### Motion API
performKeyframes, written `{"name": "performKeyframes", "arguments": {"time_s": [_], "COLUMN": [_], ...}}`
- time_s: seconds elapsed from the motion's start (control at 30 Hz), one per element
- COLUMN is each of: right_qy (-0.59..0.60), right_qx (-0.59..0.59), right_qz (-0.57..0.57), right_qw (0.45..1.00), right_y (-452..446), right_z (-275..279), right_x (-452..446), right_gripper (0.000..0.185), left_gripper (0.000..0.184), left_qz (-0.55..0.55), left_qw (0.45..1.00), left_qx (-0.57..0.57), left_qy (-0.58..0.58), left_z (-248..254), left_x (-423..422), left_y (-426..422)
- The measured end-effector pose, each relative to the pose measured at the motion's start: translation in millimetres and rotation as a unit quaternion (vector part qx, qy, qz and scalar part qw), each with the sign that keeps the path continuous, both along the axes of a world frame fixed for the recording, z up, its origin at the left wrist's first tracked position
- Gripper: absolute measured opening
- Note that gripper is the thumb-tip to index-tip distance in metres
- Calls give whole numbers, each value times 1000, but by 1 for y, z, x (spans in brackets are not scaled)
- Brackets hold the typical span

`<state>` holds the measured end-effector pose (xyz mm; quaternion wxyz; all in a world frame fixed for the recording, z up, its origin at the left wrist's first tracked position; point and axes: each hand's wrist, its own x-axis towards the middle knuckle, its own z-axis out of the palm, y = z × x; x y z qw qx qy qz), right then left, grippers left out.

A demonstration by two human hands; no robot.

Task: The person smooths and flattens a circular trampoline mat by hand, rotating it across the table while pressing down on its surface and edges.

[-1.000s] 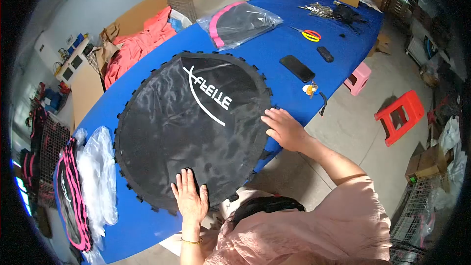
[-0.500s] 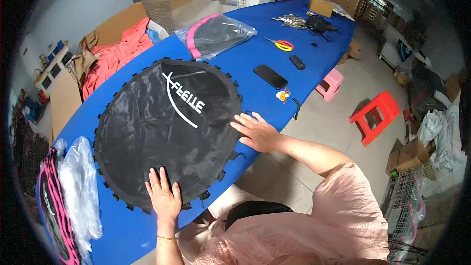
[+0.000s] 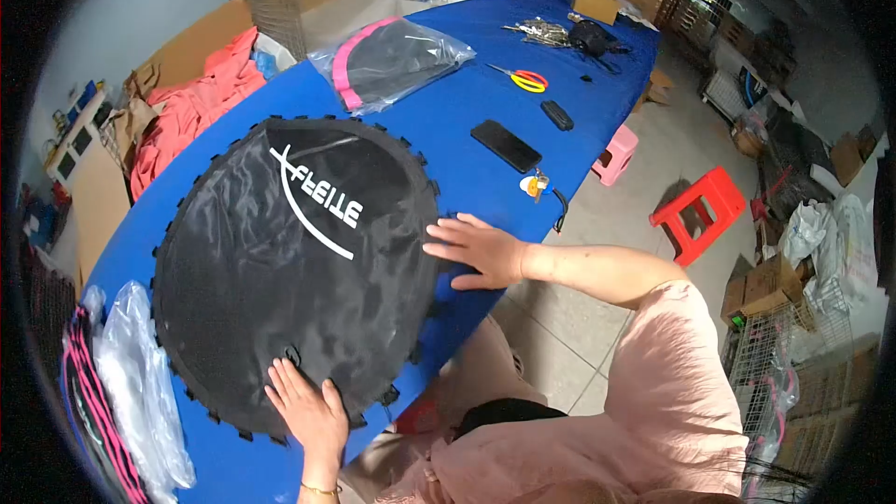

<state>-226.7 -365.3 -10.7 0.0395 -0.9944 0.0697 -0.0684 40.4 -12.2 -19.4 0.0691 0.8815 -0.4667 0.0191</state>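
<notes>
A round black mesh piece (image 3: 280, 289) with short tabs around its rim and white lettering lies flat on the blue table (image 3: 233, 471). My left hand (image 3: 308, 403) rests on its near edge, fingers spread, with a small dark loop just beyond the fingertips. At the right edge of the piece, my right hand (image 3: 481, 252) lies palm down with its fingers apart, partly on the mesh and partly over the table. Neither hand grips anything.
A bagged black-and-pink piece (image 3: 392, 61), scissors (image 3: 525, 79), a phone (image 3: 506, 145) and a keychain (image 3: 534, 185) lie farther up the table. Clear plastic bags (image 3: 140, 392) are at left. A red stool (image 3: 698, 215) stands on the floor at right.
The view has shifted, so the table and mesh piece sit farther left. My left hand has moved slightly nearer the edge, away from the small dark loop. Both hands remain spread.
</notes>
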Motion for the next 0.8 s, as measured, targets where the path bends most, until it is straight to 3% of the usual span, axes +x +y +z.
{"name": "performKeyframes", "arguments": {"time_s": [0.13,0.23,0.33,0.47,0.53,0.57,0.63,0.77,0.8], "right_qy": [16,-5,-8,-19,-52,-55,-72,-113,-128], "right_qx": [17,66,98,170,169,186,206,288,293], "right_qz": [0,22,25,16,10,11,13,17,7], "right_qw": [1000,998,995,985,984,981,976,951,948], "right_y": [0,-2,-6,-8,-9,-8,-7,-9,-5], "right_z": [-2,-15,-18,-13,-10,-13,-15,-15,-28], "right_x": [-8,-16,-19,-18,-16,-16,-14,-13,-15], "right_gripper": [76,70,67,61,58,58,58,60,60], "left_gripper": [76,83,85,87,84,83,85,91,100], "left_qz": [-44,-40,15,6,-12,-1,9,30,56], "left_qw": [998,999,999,998,998,898,904,917,935], "left_qx": [-28,-6,-8,-7,-41,439,426,378,322], "left_qy": [24,-31,38,57,45,10,-26,-124,-136], "left_z": [-8,-13,1,-31,-15,9,14,-20,-29], "left_x": [-2,-8,-20,-9,-11,6,7,-6,-7], "left_y": [8,9,-1,25,10,-7,-12,13,15]}}
